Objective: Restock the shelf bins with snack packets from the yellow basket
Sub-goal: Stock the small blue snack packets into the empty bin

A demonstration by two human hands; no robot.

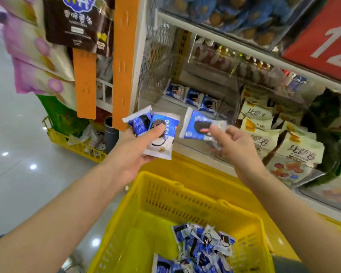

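Long axis crosswise, packet (pixel 196 125) in right hand (pixel 237 143)

Both bare forearms reach up and forward from the lower corners, converging toward the middle; the left hand (pixel 140 148) is raised, palm turned inward, fingers curled beneath a small stack of snack packets (pixel 161 134), thumb (pixel 158 128) pressed flat across the top one; the right hand (pixel 236 146), level with it and near but apart, shows its back to the camera, pinching one blue packet (pixel 197 127) by its edge between thumb and forefinger; its other fingers are loosely curled.
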